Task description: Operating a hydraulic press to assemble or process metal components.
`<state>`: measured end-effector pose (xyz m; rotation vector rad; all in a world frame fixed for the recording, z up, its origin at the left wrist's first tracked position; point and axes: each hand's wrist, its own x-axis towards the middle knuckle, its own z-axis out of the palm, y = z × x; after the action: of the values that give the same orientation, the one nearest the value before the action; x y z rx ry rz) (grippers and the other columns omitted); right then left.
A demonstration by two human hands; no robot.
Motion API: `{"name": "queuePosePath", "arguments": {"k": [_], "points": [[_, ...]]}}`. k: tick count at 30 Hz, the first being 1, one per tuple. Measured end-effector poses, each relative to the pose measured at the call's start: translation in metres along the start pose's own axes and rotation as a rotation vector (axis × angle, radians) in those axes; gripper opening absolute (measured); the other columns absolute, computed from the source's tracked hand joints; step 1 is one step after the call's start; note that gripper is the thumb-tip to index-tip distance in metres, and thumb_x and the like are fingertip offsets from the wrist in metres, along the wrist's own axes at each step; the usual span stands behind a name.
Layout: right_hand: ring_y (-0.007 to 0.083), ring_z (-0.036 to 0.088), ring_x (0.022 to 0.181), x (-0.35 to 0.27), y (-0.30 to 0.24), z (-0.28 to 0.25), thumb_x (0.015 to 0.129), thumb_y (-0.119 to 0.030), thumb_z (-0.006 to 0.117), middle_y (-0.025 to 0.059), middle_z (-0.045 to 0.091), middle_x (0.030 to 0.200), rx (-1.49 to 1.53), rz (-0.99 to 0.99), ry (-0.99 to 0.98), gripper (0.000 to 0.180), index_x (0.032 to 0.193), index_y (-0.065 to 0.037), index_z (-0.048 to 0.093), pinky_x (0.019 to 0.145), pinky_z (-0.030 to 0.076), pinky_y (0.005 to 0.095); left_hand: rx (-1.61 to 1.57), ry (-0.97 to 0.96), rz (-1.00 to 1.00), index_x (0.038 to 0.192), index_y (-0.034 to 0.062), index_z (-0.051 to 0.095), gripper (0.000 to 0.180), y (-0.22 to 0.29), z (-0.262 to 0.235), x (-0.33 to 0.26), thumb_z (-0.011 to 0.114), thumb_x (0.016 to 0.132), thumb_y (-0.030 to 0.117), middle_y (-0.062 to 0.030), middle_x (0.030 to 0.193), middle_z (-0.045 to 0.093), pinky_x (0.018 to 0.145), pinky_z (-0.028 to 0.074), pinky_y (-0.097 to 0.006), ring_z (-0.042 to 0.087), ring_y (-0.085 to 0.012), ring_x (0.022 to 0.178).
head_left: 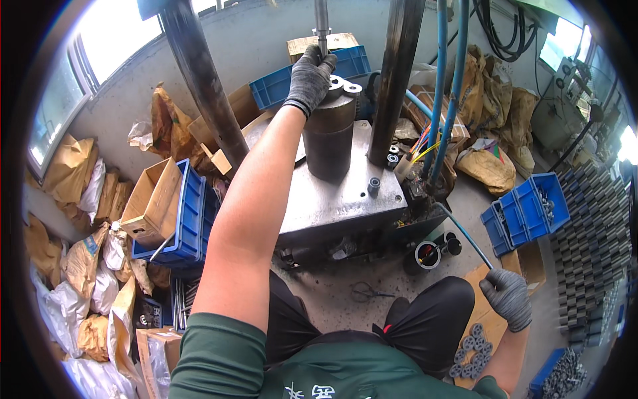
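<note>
Our left hand (310, 78) at twelve o'clock encircles the rod (322, 25), seemingly steadying it, while our right hand (509, 300) at four o'clock holds the lever (466, 233) endwise, likely for leverage.

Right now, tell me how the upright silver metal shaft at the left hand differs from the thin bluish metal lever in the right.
The upright silver metal shaft stands vertical; the thin bluish metal lever slants. The shaft is thicker and stepped; the lever is slimmer, bending near its far end. The shaft's lower end meets the left hand; the lever's near end sits in the right hand.
</note>
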<state>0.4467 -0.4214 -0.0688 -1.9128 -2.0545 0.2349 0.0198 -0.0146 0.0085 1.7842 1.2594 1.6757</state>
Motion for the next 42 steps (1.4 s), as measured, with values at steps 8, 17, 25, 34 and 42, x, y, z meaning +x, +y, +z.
{"name": "queuePosePath", "arguments": {"k": [8, 17, 25, 34, 42], "points": [[0.0386, 0.067, 0.071, 0.002, -0.002, -0.003, 0.084, -0.018, 0.077, 0.0209, 0.063, 0.075, 0.003, -0.001, -0.013, 0.021, 0.082, 0.000, 0.066, 0.065, 0.053, 0.0433, -0.048, 0.027, 0.014, 0.113, 0.0012, 0.066, 0.023, -0.004, 0.002, 0.000, 0.070, 0.102, 0.021, -0.0121, 0.089, 0.074, 0.074, 0.055, -0.035, 0.069, -0.0194, 0.080], [0.0354, 0.070, 0.077, 0.028, -0.006, -0.020, 0.086, -0.005, 0.073, 0.0186, 0.069, 0.086, 0.101, -0.168, 0.128, 0.012, 0.096, 0.000, 0.071, 0.071, 0.056, 0.0405, 0.018, -0.002, 0.024, 0.116, 0.0018, 0.067, 0.022, -0.007, 0.000, 0.001, 0.069, 0.102, 0.019, -0.0118, 0.089, 0.074, 0.075, 0.056, -0.035, 0.071, -0.0195, 0.081], [0.0355, 0.070, 0.084, 0.200, -0.001, -0.083, 0.094, -0.004, 0.068, 0.0179, 0.070, 0.093, -0.090, -0.405, 0.761, 0.012, 0.105, 0.001, 0.068, 0.078, 0.057, 0.0397, -0.064, -0.025, 0.026, 0.117, 0.0035, 0.068, 0.021, -0.014, 0.003, 0.006, 0.069, 0.102, 0.018, -0.0086, 0.090, 0.073, 0.071, 0.057, -0.032, 0.070, -0.0164, 0.081], [0.0310, 0.074, 0.103, 0.142, 0.016, -0.074, 0.090, 0.003, 0.062, 0.0198, 0.074, 0.114, -0.017, -0.211, 0.344, 0.039, 0.129, -0.001, 0.067, 0.089, 0.059, 0.0371, -0.106, -0.032, -0.002, 0.118, 0.0048, 0.069, 0.022, -0.015, 0.003, 0.007, 0.070, 0.102, 0.019, -0.0070, 0.090, 0.073, 0.072, 0.057, -0.030, 0.069, -0.0139, 0.080], [0.0360, 0.072, 0.079, 0.000, 0.022, -0.003, 0.081, -0.008, 0.069, 0.0180, 0.073, 0.086, -0.086, -0.265, -0.277, 0.014, 0.093, -0.005, 0.074, 0.074, 0.058, 0.0441, -0.138, -0.059, -0.009, 0.120, 0.0042, 0.069, 0.025, -0.016, 0.000, 0.008, 0.071, 0.101, 0.019, -0.0074, 0.092, 0.073, 0.073, 0.058, -0.030, 0.070, -0.0139, 0.082]]}}
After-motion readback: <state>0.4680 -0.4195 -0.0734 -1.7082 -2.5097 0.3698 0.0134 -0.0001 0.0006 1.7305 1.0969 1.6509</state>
